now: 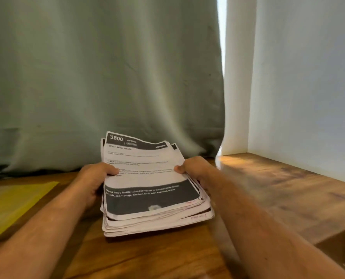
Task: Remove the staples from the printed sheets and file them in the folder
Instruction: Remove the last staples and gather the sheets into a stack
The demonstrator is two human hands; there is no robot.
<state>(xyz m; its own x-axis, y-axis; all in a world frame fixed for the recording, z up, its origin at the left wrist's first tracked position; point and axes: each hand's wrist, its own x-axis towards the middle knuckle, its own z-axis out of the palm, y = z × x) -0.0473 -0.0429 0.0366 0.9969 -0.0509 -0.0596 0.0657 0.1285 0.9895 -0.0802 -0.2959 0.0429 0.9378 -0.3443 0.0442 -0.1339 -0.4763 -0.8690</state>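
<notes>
Both forearms reach forward over the wooden bench (147,256). 2 hands hold the thick stack of printed sheets (151,190) by its sides, near edge resting on the bench. Left hand (96,178) and right hand (193,170) each have a pinching grip, thumb on the top page. Loose sheets could slide out if the grip relaxes. Yellow folder (12,202) lies to the left.

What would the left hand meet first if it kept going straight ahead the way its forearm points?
Past the stack of printed sheets that the left hand grips, the green curtain looks first in line, beyond the wooden table edge; depth is unclear.
</notes>
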